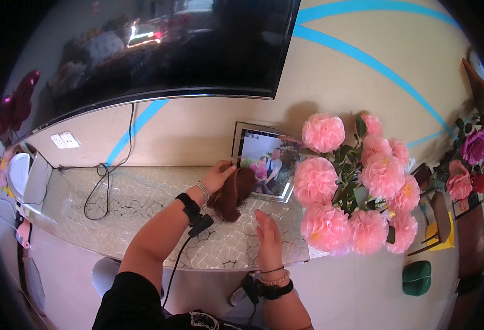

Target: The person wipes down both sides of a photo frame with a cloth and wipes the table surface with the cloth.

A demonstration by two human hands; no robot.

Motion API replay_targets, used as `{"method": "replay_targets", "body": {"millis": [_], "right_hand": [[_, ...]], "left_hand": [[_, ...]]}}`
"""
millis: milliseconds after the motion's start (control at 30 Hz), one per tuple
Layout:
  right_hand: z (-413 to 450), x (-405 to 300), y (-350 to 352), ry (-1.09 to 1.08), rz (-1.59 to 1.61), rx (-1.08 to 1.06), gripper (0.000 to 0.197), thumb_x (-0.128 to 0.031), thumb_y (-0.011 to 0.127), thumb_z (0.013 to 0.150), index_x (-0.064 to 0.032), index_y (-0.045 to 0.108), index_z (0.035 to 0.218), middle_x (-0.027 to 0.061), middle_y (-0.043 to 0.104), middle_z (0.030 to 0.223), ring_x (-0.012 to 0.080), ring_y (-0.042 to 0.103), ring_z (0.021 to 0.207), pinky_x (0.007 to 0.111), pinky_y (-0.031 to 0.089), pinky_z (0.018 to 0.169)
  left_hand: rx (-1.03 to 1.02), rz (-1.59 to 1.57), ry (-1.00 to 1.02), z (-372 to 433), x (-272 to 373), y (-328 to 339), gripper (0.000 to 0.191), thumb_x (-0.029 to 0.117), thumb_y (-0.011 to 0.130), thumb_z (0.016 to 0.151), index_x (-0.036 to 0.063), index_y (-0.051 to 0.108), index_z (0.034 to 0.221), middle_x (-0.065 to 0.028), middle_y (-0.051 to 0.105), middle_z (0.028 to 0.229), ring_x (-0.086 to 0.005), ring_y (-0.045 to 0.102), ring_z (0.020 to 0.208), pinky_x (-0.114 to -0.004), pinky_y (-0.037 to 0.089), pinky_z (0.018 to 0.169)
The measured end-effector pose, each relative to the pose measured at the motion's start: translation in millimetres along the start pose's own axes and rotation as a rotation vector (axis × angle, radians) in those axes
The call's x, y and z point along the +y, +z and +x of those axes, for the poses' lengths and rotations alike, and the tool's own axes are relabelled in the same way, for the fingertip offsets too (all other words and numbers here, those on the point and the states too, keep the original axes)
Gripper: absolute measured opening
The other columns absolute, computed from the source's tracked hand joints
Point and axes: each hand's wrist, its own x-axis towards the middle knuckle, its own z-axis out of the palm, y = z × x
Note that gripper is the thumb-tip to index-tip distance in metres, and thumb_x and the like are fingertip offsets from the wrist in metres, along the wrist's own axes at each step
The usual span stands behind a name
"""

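A brown cloth (pixel 233 194) hangs from my left hand (pixel 218 177), pinched between thumb and fingers at its upper edge. The cloth overlaps the lower left part of a glass-edged photo frame (pixel 281 142). That frame leans back against the wall and holds a picture of two people. My right hand (pixel 269 241) is held above the cabinet top (pixel 143 225), with nothing in it and the thumb apart from the fingers. It is below the frame and left of several pink artificial flowers (pixel 325 229). Both wrists wear black straps with cables.
A large television (pixel 163 53) hangs on the wall above. A black cable (pixel 108 194) loops down onto the cabinet top at left. White wall sockets (pixel 65 140) sit nearby. Red and purple flowers (pixel 474 146) stand at far right, and a green stool (pixel 417 278) is on the floor.
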Motion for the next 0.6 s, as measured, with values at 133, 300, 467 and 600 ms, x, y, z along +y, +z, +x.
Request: {"method": "replay_targets", "body": {"millis": [133, 300, 467, 600], "right_hand": [[0.8, 0.5, 9.1, -0.010, -0.037, 0.022, 0.038, -0.031, 0.040, 0.095, -0.0057, 0.051, 0.121, 0.0041, 0.051, 0.121, 0.0146, 0.043, 0.117, 0.031, 0.029, 0.100], [-0.3, 8.0, 23.4, -0.086, -0.106, -0.011, 0.032, -0.023, 0.047, 0.093, -0.0051, 0.052, 0.119, 0.0033, 0.053, 0.117, 0.0132, 0.044, 0.111, 0.026, 0.031, 0.096], [-4.1, 28.7, 43.8, -0.109, 0.006, -0.030, 0.031, -0.018, 0.054, 0.089, -0.0031, 0.052, 0.117, 0.0072, 0.055, 0.114, 0.0168, 0.047, 0.112, 0.028, 0.034, 0.097], [-3.7, 66.1, 67.6, -0.232, -0.278, -0.119, 0.037, -0.018, 0.056, 0.086, -0.0040, 0.050, 0.120, 0.0128, 0.050, 0.123, 0.0242, 0.044, 0.118, 0.033, 0.032, 0.101]], "left_hand": [[0.172, -0.135, -0.098, -42.9, 15.0, -17.6, 0.032, 0.028, 0.055, 0.090, 0.0017, 0.055, 0.109, -0.0091, 0.061, 0.101, -0.0158, 0.056, 0.093, -0.027, 0.044, 0.082], [0.409, 0.217, 0.136, -108.4, 41.2, -44.5, 0.024, 0.024, 0.059, 0.087, 0.0037, 0.060, 0.100, -0.0105, 0.062, 0.085, -0.0176, 0.058, 0.082, -0.027, 0.046, 0.075], [0.299, 0.806, 0.226, -155.1, 24.0, -74.8, 0.038, 0.032, 0.060, 0.082, 0.0146, 0.058, 0.116, -0.0132, 0.045, 0.131, -0.0332, 0.044, 0.115, -0.044, 0.035, 0.095], [0.249, 0.985, 0.097, -189.9, -35.4, -103.0, 0.053, 0.038, 0.058, 0.082, 0.0212, 0.045, 0.131, -0.0118, 0.032, 0.142, -0.0344, 0.028, 0.129, -0.052, 0.022, 0.102]]}}
